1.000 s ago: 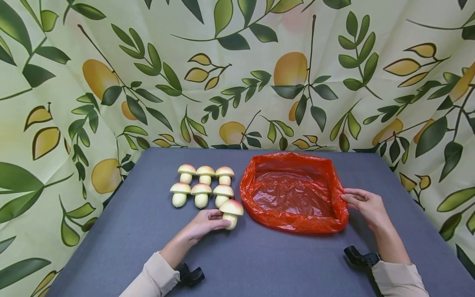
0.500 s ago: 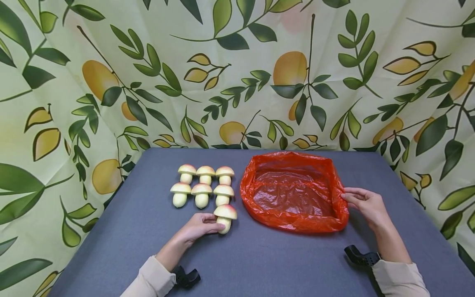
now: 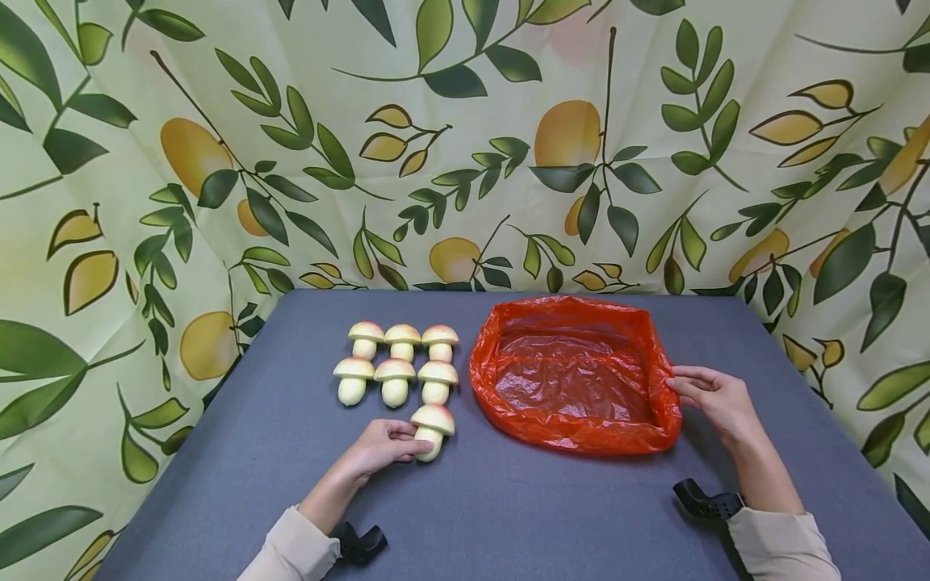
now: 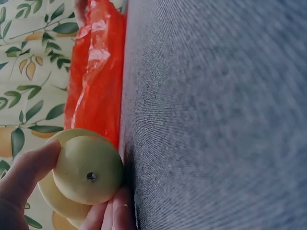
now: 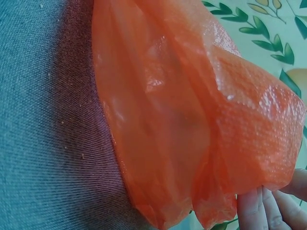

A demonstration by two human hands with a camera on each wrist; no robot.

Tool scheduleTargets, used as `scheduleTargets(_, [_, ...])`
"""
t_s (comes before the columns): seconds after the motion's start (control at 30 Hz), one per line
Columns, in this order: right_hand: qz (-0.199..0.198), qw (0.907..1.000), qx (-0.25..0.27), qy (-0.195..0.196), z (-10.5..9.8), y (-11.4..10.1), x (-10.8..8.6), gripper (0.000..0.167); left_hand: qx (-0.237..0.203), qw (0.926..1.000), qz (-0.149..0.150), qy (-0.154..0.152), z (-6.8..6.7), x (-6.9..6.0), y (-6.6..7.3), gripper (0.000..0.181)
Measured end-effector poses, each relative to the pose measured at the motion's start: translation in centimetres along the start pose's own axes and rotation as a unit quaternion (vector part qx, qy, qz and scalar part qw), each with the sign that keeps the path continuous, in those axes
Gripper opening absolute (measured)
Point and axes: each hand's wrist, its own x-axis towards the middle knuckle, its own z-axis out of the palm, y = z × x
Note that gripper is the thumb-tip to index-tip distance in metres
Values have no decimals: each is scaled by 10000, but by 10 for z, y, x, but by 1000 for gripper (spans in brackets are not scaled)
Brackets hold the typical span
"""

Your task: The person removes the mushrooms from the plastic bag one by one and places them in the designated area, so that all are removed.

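Note:
In the head view my left hand (image 3: 379, 448) holds a toy mushroom (image 3: 433, 428) by its stem, with the reddish-tipped cap facing away. The left wrist view shows the round stem end of this mushroom (image 4: 88, 170) between thumb and fingers, low over the cloth. Several similar mushrooms (image 3: 395, 391) lie in two rows just beyond it. On the right, my right hand (image 3: 719, 403) pinches the right rim of an opened red plastic bag (image 3: 581, 440). In the right wrist view the fingertips (image 5: 252, 211) are partly behind the bag's folded edge (image 5: 259, 143).
A grey cloth-covered table (image 3: 552, 516) lies under everything. Behind it and along the sides hangs a curtain (image 3: 465, 121) printed with fruit and leaves. Each wrist wears a black strap device (image 3: 701, 500).
My left hand has moved left and slightly toward me with the mushroom, away from the bag and in line with the right-hand column. The right hand and bag have stayed almost still.

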Motion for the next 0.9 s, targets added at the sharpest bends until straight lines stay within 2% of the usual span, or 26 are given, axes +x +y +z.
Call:
scheduleTargets(0.2, [-15, 10000, -26, 7, 0, 0, -1, 16, 237, 9996, 124, 30, -1, -3, 2, 39])
scheduleTargets(0.43, [-64, 9999, -78, 13, 1, -2, -1, 13, 494, 9986, 207, -15, -6, -7, 4, 44])
scheduleTargets(0.57, [-93, 9999, -39, -18, 1, -2, -1, 14, 834, 9943, 323, 573, -10, -10, 7, 46])
scheduleTargets(0.67, [-113, 9999, -30, -17, 1, -2, -1, 15, 1063, 9864, 606, 1101, -9, -10, 12, 50])
scheduleTargets(0.7, [-120, 9999, -37, -15, 1, -3, -1, 15, 1130, 9838, 719, 1194, -8, -10, 14, 51])
scheduleTargets(0.8, [-124, 9999, -58, -6, 0, -3, -2, 15, 1319, 9781, 987, 1272, -5, -8, 18, 54])
scheduleTargets(0.9, [-119, 9999, -66, 7, 0, -2, -2, 15, 1402, 9765, 1121, 1190, 0, -5, 20, 55])
